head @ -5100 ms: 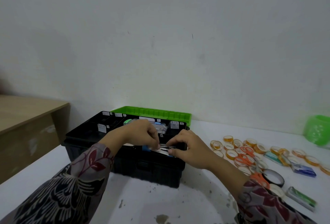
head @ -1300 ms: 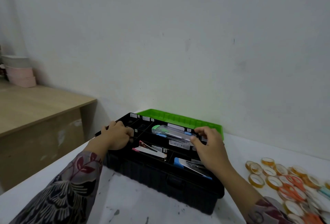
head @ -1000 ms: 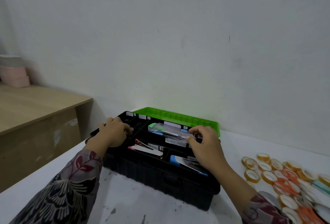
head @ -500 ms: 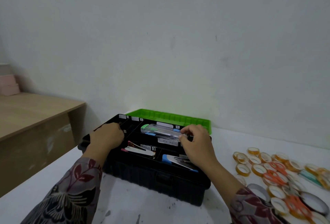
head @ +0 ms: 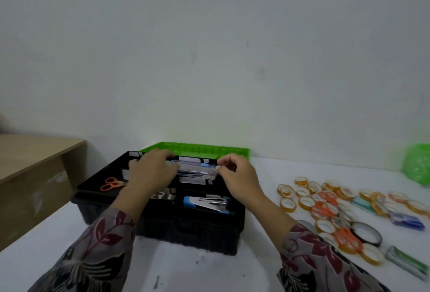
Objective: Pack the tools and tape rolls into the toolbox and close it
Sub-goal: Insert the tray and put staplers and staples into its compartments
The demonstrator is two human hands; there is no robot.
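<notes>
White table (head: 209, 273) carries the open black toolbox (head: 197, 233): orange scissors (head: 111, 183) lie in its left compartment; left hand (head: 151, 173) covers one end of the clear case (head: 197, 172), grip unclear; right hand (head: 239, 177) pinches the other; tape rolls (head: 288, 208) lie scattered rightward

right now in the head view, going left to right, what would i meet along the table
wooden desk → orange scissors in the toolbox → left hand → right hand pinching the clear case → yellow tape roll at the pile's left edge → black tape roll → green bag
</notes>
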